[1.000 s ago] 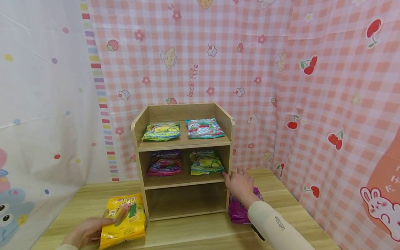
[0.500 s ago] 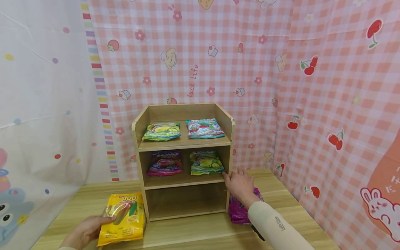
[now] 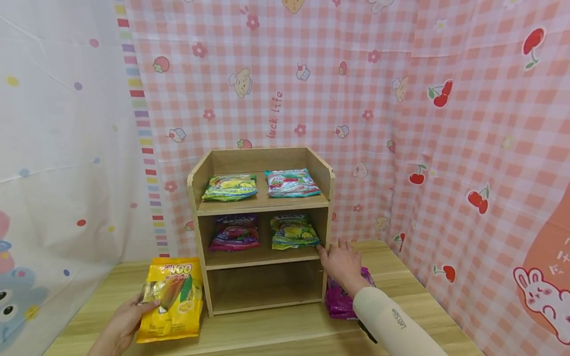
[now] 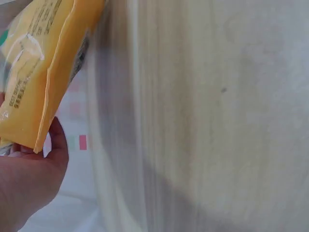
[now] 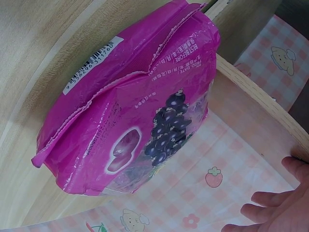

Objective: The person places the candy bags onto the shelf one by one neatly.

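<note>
My left hand (image 3: 122,321) grips the left edge of a yellow candy bag (image 3: 171,301), thumb on its front, at the left of the wooden shelf. In the left wrist view the bag (image 4: 36,63) is tilted, and most fingers are hidden behind it. My right hand (image 3: 343,264) has its fingers spread, the thumb touching the shelf's right side panel. Beside the shelf, under that hand, a purple grape candy bag (image 3: 340,299) stands on the table. The right wrist view shows this bag (image 5: 130,106) apart from the outstretched fingers (image 5: 270,198).
A three-level wooden shelf (image 3: 262,263) stands mid-table. On top lie a yellow-green bag (image 3: 230,188) and a teal-red bag (image 3: 291,183). The middle level holds a dark purple bag (image 3: 236,233) and a green-yellow bag (image 3: 294,232). Patterned cloths (image 3: 276,74) hang behind and beside the wooden table (image 3: 276,336).
The yellow bag has come up and slightly left in my left hand, its front turning more toward the head camera. My right hand and the purple bag have stayed put.
</note>
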Available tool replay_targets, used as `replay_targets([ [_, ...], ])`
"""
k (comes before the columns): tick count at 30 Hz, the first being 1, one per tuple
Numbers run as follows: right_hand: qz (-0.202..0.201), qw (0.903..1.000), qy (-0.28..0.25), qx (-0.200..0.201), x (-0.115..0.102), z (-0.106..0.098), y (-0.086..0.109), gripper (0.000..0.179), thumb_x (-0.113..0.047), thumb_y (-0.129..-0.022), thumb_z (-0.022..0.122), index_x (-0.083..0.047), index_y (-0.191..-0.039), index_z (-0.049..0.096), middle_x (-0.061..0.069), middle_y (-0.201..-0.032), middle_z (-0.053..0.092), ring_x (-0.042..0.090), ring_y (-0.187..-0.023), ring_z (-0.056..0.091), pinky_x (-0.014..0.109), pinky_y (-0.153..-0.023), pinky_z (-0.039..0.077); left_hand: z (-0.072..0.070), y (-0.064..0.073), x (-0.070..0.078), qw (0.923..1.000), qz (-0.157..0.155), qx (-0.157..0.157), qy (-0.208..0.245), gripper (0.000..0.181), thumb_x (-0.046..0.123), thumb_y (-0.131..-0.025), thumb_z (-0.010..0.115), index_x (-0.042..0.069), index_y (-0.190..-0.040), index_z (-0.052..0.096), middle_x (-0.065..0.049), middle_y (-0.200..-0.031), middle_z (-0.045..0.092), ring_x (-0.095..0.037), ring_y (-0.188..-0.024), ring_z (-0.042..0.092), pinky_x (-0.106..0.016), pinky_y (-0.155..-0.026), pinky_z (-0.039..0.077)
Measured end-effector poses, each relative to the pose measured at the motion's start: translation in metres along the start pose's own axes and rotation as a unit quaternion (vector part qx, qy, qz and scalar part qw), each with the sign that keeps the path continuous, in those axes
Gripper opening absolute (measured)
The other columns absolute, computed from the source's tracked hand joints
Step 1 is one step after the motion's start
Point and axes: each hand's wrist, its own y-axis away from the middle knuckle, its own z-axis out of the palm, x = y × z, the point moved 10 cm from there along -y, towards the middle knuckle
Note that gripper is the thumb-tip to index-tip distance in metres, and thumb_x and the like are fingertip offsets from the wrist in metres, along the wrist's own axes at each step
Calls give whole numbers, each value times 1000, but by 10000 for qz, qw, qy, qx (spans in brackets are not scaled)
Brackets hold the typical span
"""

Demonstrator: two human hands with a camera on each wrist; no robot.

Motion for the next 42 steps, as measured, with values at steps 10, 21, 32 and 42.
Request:
replay_targets([
  [10, 22, 9999, -107, -73, 1, 0, 0, 64, -51, -104, 36, -1, -135, 59, 26, -155, 30, 44, -145, 20, 73, -107, 13, -1, 8, 3, 9897, 416, 199, 1355, 71, 17, -100, 61, 22, -156, 18, 25, -91, 61, 1, -90, 63, -25, -85, 53],
  [21, 7, 9999, -112, -60, 0, -2, 0, 62, -51, -104, 36, -2, -134, 60, 26, -155, 30, 43, -146, 19, 73, -107, 13, 5, 19, 18, 9634, 1273, -567, 2288, 37, 6, -102, 54, 39, -118, 52, 18, -105, 68, -4, -96, 65, -27, -83, 54],
  [32, 26, 9999, -113, -74, -1, 0, 1, 63, -51, -103, 37, -2, -136, 58, 26, -155, 30, 43, -145, 21, 73, -107, 13, 14, 31, 30, 9509, 1768, -1329, 2166, 42, 0, -104, 43, 35, -113, 65, 13, -112, 67, -8, -100, 65, -28, -83, 54],
  [42, 39, 10000, -35, -67, 0, -1, 1, 63, -51, -103, 37, -2, -133, 61, 26, -155, 31, 43, -145, 22, 72, -107, 15, 48, 34, 31, 9664, 1297, -1498, 1635, 40, 7, -103, 51, 44, -113, 62, 16, -114, 68, -6, -103, 64, -28, -87, 53],
])
